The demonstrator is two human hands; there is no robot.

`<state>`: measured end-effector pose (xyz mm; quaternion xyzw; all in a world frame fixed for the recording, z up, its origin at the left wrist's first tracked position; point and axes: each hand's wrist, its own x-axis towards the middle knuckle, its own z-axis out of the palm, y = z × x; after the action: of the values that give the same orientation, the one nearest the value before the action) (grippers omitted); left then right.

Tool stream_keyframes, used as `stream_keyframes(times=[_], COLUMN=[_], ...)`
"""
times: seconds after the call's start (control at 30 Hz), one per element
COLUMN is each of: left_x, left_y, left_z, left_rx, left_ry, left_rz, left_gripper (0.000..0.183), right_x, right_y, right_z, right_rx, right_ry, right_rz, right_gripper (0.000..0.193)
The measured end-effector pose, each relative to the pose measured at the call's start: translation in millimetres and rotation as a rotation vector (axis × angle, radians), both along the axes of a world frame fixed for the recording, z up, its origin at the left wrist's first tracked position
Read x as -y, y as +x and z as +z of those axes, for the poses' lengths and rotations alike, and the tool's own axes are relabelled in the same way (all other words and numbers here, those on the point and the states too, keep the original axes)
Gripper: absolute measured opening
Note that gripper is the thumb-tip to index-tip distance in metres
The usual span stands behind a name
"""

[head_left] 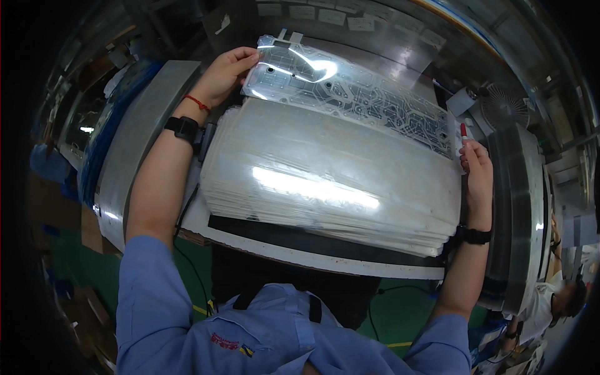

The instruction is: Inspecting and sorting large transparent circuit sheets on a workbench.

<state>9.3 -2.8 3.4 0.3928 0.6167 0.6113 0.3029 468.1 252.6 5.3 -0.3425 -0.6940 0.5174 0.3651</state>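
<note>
A clear plastic membrane circuit sheet with printed traces and small tabs at its far left edge lies slanted across the far side of a thick stack of translucent plastic sheets. My left hand pinches the sheet's left edge between thumb and fingers. At the opposite end, my right hand is closed beside the sheet's right edge. A red-ended marker sticks up from its fingertips. Whether those fingers also grip the sheet is hidden. Bright light glares off both sheet and stack.
The stack rests on a dark mat over a white-edged table. Metal-looking panels stand at left and right. A fan sits at far right. Another person is at lower right. A cable hangs at left.
</note>
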Motion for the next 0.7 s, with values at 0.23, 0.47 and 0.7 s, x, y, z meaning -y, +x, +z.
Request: stream_keyframes(times=[0.23, 0.47, 0.7], left_x=[-0.6, 1.2, 2.0], left_y=[-2.6, 1.4, 3.4], left_z=[-0.4, 3.5, 5.2], left_rx=[-0.016, 0.037, 0.039], left_ry=[0.047, 0.017, -0.008], left_rz=[0.001, 0.008, 0.046], left_gripper=[0.023, 0.024, 0.026], right_x=[-1.5, 4.1, 2.1], right_y=[1.6, 0.2, 2.2], right_z=[-4.6, -1.5, 0.6], right_rx=[0.14, -0.001, -0.096], right_ry=[-0.076, 0.03, -0.01], right_rz=[0.046, 0.008, -0.001], right_gripper=[0.022, 0.017, 0.017])
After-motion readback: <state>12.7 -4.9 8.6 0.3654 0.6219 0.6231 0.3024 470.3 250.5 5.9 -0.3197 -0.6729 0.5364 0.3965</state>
